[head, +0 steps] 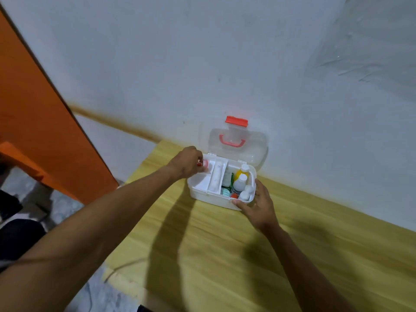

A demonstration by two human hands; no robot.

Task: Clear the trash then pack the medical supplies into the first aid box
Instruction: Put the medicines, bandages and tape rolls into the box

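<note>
- First aid box (216,202), a white plastic case with rounded corners, sits open on the pale wooden tabletop (225,255), close against the grey wall (202,64); its clear lid (236,143) with a red handle and red latch leans back on that wall.
- Inside, the right part holds white bottles (240,181), one of them yellow-bodied, plus a green and a teal packet; a white divided tray (210,179) fills the left part.
- Left hand (188,162) reaches over the tray's far left corner, fingers closed around a small red-and-white item (204,164); what exactly it is I cannot tell, as it is blurred.
- Right hand (258,203) steadies the box at its near right corner, thumb on the front edge and fingers spread against the side wall, clasping nothing else.
- No trash shows on the tabletop, so the clearing looks done and packing seems near its end.
- Next move, as I judge it: let the small item settle into the tray compartment, then bring the lid down and snap the latch, checking that the tall bottles clear it.
- No brand or writing is legible; faint marks on a tray packet are too small.
</note>
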